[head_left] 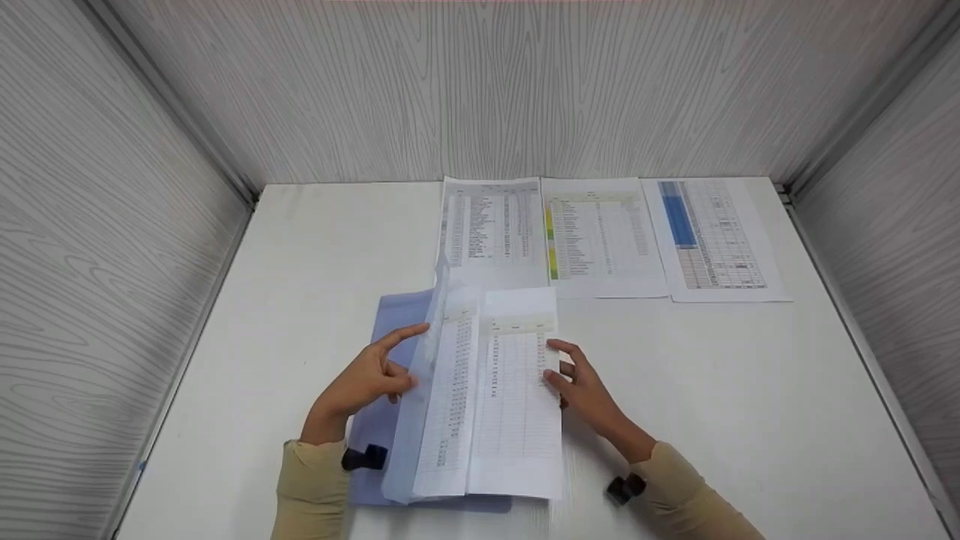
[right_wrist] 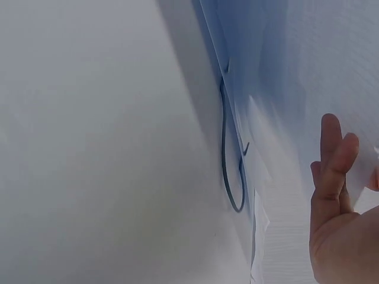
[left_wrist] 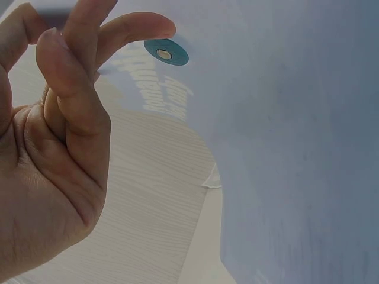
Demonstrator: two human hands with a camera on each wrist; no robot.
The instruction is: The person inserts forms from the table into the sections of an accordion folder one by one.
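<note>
White desk (head_left: 300, 247) between grey panel walls carries three printed sheets (head_left: 600, 236) at the back. Nearer me lies a blue folder (head_left: 394, 322); my left hand (head_left: 367, 382) lifts its clear flap (head_left: 420, 397), fingers loose, while my right hand (head_left: 585, 386) rests flat-fingered on the printed pages (head_left: 502, 405) inside.

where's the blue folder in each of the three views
Head: blue folder lies low centre on the table, printed sheets on it, between the left hand and right hand.
Left wrist: it fills the right side, with a round teal fastener.
Right wrist: upper right, by the fingers.
Shared landmark: the white table.
</note>
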